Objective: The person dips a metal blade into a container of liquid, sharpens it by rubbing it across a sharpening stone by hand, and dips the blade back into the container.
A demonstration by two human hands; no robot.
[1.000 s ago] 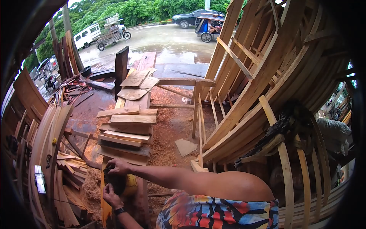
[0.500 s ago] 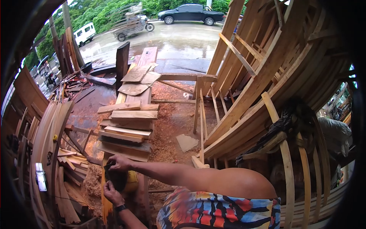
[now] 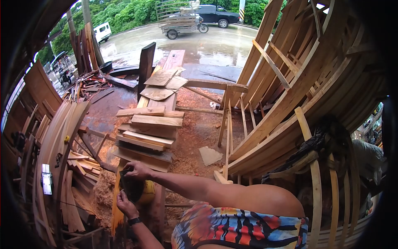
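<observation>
Both my hands are at the near end of the wooden bench, closed at the edges of a dark, thin, sheet-like piece (image 3: 132, 189) whose exact kind I cannot make out. My right hand (image 3: 138, 171) pinches its upper edge. Lower down, my left hand (image 3: 127, 206), with a dark band at the wrist, grips the near edge. Right beside the sheet is a rounded yellow object (image 3: 147, 192), partly hidden behind it. Beyond my right hand, several short boards (image 3: 145, 143) lie stacked across the bench.
Flat cardboard pieces (image 3: 159, 85) lie farther along the bench. Tall planks (image 3: 286, 108) lean on a frame at the right. More lumber (image 3: 54, 145) stands at the left, and wood shavings (image 3: 195, 124) cover the floor. A three-wheeled vehicle (image 3: 180, 25) is on the wet road.
The view has turned slightly left, so the scene sits farther right. The three-wheeler has moved right along the road, in front of the dark pickup. My hands keep their hold.
</observation>
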